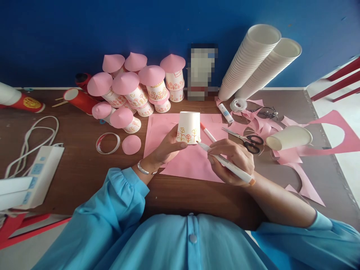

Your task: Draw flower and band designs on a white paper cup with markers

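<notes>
Left edge, power strip [42,176] near, its white cable [36,146] looped just beyond; farther back, red-and-white tube [28,102] lying on its side. Next right, red tube [77,101] tilted beside a bunch of flower-drawn paper cups [137,96] with pink cone tops [125,83], far side near the blue wall. Nearer than those: tape ring [108,143] flat on the brown table [98,191], small pink disc [131,144] just to its right. Center: left hand [168,144], bracelet on wrist, grips a white cup [189,123] from its left side, thumb near the lower edge; cup is narrow end up, above pink paper [194,165], red and yellow-brown flowers drawn round its lower part. Red-ended marker [208,132] lies on the paper right of the cup. Right hand [233,161] closed pen-style on a white marker [237,171], orange end toward the wrist, tip at the cup's lower right edge; contact unclear. Far right of center, pixelated item, then two tall leaning cup stacks [250,56]. Nearer: glue stick [225,113], clear tape roll [239,104], black-handled scissors [251,143], pink scraps [261,125], cup on its side [289,137] among them.
</notes>
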Demonstrator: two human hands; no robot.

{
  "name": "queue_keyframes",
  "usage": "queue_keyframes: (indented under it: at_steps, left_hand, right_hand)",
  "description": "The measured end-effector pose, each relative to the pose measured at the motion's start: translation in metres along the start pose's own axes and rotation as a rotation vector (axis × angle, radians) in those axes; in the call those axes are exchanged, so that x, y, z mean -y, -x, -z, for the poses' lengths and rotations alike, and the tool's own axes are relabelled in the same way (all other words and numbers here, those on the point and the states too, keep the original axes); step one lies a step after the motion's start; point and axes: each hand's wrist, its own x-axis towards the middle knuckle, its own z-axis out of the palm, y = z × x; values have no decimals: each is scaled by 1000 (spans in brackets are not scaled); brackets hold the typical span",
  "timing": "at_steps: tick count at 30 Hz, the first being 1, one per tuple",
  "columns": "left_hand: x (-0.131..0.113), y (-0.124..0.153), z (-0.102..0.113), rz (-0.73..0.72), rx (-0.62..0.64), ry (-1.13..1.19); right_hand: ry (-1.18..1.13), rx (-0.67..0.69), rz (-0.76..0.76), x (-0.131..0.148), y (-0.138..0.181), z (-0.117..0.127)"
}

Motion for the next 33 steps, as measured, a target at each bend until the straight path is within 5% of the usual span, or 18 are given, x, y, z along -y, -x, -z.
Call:
queue_keyframes:
  at_steps: [33]
  left_hand:
    - [0, 1, -1, 16, 55, 34]
  right_hand:
    - [-37, 74, -43, 0, -2, -2]
